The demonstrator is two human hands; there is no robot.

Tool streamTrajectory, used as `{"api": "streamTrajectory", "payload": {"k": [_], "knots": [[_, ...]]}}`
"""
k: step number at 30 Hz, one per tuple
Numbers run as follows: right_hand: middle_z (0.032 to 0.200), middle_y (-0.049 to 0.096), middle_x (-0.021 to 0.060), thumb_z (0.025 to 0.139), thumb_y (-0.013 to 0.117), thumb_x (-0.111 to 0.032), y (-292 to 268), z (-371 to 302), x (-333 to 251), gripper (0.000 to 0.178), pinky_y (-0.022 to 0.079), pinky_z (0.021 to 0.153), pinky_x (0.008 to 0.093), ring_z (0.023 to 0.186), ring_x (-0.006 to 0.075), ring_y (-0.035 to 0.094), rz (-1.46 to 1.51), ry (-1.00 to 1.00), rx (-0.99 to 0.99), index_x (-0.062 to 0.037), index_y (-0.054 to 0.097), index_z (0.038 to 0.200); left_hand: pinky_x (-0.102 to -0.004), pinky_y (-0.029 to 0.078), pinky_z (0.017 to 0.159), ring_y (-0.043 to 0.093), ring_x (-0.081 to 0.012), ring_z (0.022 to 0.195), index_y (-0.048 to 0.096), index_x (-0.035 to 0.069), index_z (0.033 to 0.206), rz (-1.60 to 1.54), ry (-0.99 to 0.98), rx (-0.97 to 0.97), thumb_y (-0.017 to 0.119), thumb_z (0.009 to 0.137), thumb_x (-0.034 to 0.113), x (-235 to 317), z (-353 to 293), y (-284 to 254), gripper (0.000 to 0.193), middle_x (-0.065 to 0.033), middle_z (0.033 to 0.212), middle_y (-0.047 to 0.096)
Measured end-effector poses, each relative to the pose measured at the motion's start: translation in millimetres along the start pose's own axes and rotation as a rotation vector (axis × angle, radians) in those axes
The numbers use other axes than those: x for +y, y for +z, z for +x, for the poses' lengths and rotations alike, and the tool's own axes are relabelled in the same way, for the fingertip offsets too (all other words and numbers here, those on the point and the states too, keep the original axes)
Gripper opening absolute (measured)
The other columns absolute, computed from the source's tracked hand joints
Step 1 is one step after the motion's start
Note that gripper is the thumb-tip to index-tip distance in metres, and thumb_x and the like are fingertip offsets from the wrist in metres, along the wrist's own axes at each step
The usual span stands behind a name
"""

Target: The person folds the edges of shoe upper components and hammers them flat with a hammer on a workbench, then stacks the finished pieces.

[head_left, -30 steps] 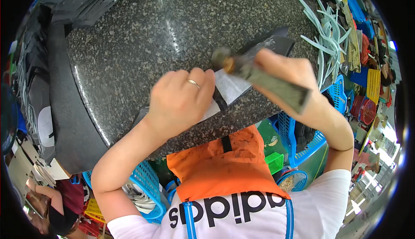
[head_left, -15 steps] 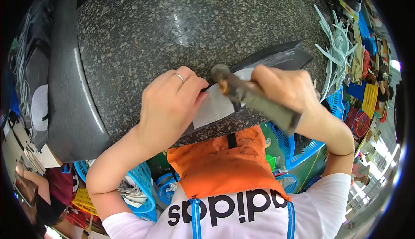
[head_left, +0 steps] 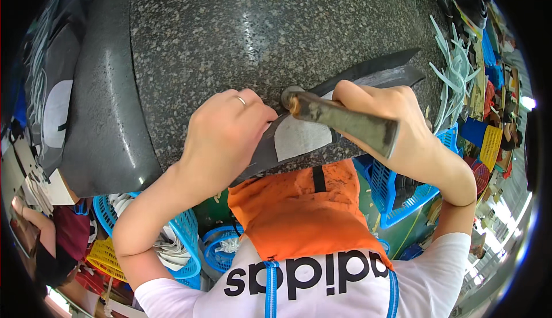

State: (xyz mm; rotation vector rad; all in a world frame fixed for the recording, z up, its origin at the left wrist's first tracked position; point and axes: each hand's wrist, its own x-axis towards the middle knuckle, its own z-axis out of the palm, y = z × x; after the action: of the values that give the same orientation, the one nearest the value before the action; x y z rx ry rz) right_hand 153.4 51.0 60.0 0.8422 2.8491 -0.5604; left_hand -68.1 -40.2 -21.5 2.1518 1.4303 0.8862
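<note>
I see my left hand [head_left: 227, 137] pressing a long dark grey flat strip with a white patch [head_left: 299, 137] onto the speckled granite worktop [head_left: 241, 36] near its front edge; my right hand [head_left: 397, 131], grip closed, holds a worn metal-headed hammer [head_left: 339, 120] whose head rests on that strip.

A dark plastic package [head_left: 49, 82] lies at the far left, beside the granite slab [head_left: 259, 36]; it is black-grey with a pale, rounded white label patch [head_left: 56, 111] on its near part. On the white shirt [head_left: 322, 289] at the near edge runs a band of bold black printed lettering. No screens or signs can be made out elsewhere; the right rim is too small to tell
</note>
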Motion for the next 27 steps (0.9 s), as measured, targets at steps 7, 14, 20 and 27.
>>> {"api": "streamTrajectory", "payload": {"k": [7,14,20,27], "knots": [[0.061,0.059,0.0055,0.082,0.063,-0.022,5,10,-18,0.019,0.048,0.041,0.0367,0.049,0.0219,0.062,-0.091,-0.138,0.051,-0.0075,0.051,0.084,-0.0367,0.050,0.064,0.061,-0.0270,0.075,0.061,0.000,0.081,-0.028,-0.053,-0.046,0.066,0.061,-0.004,2,-20,-17,0.021,-0.0104,0.087,0.063],[0.058,0.058,0.0041,0.085,0.064,-0.028,17,13,-32,0.026,0.046,0.039,0.0354,0.047,0.0205,0.061,-0.175,-0.186,0.035,-0.0066,0.050,0.081,-0.0340,0.050,0.063,0.063,-0.0244,0.077,0.066,0.004,0.087,0.080,-0.003,0.046,0.066,0.068,0.008,1,-47,-19,0.020,-0.0059,0.089,0.062],[0.055,0.057,0.0043,0.086,0.065,-0.027,22,19,-37,0.025,0.046,0.039,0.0357,0.046,0.0220,0.061,-0.082,-0.193,0.047,-0.0076,0.049,0.079,-0.0365,0.052,0.065,0.064,-0.0274,0.078,0.065,0.001,0.086,0.151,-0.006,0.097,0.069,0.067,-0.001,8,-60,-24,0.019,-0.0092,0.090,0.065],[0.056,0.056,0.0038,0.084,0.065,-0.024,36,20,-43,0.023,0.046,0.039,0.0359,0.047,0.0219,0.061,-0.075,-0.218,0.100,-0.0080,0.049,0.080,-0.0350,0.051,0.071,0.062,-0.0266,0.084,0.069,0.006,0.086,0.191,-0.295,0.187,0.079,0.061,0.000,13,-78,-24,0.028,-0.0063,0.091,0.064]]}}
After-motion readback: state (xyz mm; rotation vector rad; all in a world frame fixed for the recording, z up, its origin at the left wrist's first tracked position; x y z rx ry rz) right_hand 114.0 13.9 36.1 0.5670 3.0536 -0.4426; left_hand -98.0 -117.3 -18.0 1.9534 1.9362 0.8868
